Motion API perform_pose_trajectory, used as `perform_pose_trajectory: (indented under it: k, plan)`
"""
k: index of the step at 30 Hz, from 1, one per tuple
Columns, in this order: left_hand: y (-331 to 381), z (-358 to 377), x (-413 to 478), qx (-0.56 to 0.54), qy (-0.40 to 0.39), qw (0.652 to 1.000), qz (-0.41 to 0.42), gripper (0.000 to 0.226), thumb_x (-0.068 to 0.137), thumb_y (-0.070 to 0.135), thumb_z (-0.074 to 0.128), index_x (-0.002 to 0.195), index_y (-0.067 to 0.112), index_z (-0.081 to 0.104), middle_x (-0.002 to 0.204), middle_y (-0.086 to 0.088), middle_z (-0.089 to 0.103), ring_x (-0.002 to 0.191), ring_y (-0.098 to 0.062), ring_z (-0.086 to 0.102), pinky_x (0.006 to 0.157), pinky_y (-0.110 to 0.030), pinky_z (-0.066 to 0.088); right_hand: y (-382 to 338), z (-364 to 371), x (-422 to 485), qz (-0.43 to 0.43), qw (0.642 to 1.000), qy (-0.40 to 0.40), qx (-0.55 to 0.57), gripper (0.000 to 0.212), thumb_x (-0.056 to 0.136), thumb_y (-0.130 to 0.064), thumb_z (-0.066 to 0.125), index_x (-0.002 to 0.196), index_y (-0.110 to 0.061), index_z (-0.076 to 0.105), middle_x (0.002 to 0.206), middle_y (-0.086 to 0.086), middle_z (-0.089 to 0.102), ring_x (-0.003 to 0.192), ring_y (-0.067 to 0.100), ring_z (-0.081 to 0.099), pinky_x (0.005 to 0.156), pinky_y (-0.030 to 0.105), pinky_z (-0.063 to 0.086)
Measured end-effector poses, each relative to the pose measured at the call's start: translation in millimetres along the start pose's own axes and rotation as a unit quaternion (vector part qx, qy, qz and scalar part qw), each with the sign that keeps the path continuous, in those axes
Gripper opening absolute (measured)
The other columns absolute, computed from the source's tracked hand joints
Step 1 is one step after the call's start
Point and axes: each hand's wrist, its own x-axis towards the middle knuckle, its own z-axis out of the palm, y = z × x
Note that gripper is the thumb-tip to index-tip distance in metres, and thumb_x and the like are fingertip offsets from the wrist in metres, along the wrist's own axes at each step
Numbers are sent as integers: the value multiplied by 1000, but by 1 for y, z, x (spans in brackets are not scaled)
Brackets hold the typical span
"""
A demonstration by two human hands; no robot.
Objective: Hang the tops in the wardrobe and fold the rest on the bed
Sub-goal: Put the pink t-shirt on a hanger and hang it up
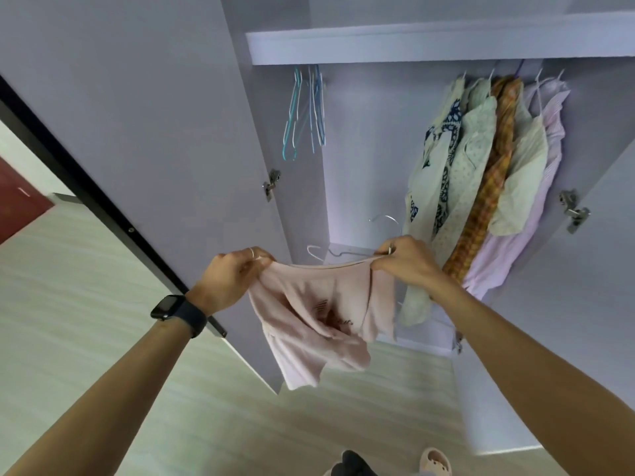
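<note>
The left hand (237, 269) is gripping one side of the neckline of a pale pink top (319, 314), fingers curled into the cloth. The right hand (409, 262) is pinching the other side, apparently together with the neck of a thin wire hanger (343, 254), whose hook is rising just above it. The two hands are stretching the neckline open in front of the open wardrobe (364, 159), low at its middle, with the top's body drooping in folds below.

The cloth looks light, soft and limp, so it will probably sag and slide off a thin wire. The neckline and shoulder seams are likely the best places to hold. A dark print is showing on the chest, but its lettering is too blurred to read.

Inside the wardrobe, empty hangers (302, 111) are hanging at its left end and hung shirts (488, 173) at its right.
</note>
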Motion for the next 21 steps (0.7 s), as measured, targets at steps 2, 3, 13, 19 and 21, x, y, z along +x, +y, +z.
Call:
perform_pose_trajectory:
  k: [2, 3, 13, 19, 21]
  plan:
    - [-7, 10, -1, -85, -64, 992, -63, 14, 99, 27, 61, 93, 37, 70, 90, 22, 72, 93, -9, 68, 83, -16, 49, -6, -13, 6, -8, 999, -46, 16, 15, 69, -28, 85, 68, -34, 71, 61, -26, 63, 67, -3, 57, 52, 5, 36]
    - [-10, 14, 1, -120, -92, 984, -90, 9, 96, 27, 66, 94, 35, 70, 95, 15, 73, 97, -11, 68, 88, -22, 50, -7, -17, 7, -6, 996, -85, 24, 12, 68, -26, 86, 71, -29, 74, 63, -22, 64, 67, 1, 57, 56, 10, 38]
    - [-2, 32, 9, -133, -167, 964, -157, 32, 90, 51, 68, 87, 20, 75, 86, 10, 71, 83, -7, 64, 72, -18, 41, 10, -23, 2, 126, 942, -263, 168, 59, 61, -27, 93, 106, -1, 65, 69, 0, 43, 49, 9, 25, 43, 23, 15]
    - [-3, 23, 15, -19, -182, 971, -155, 6, 93, 35, 65, 95, 37, 69, 105, 15, 67, 108, -12, 59, 90, -24, 40, 21, -18, -3, 107, 970, -158, 148, 18, 81, -32, 83, 94, -23, 75, 65, -6, 55, 49, 6, 42, 49, 24, 28]
    - [-2, 20, 18, -37, -150, 975, -162, 7, 93, 36, 64, 96, 37, 69, 105, 15, 68, 107, -11, 59, 87, -22, 40, 23, -18, -5, 84, 979, -129, 133, 7, 81, -25, 80, 86, -27, 75, 77, -3, 64, 69, 13, 55, 63, 30, 37]
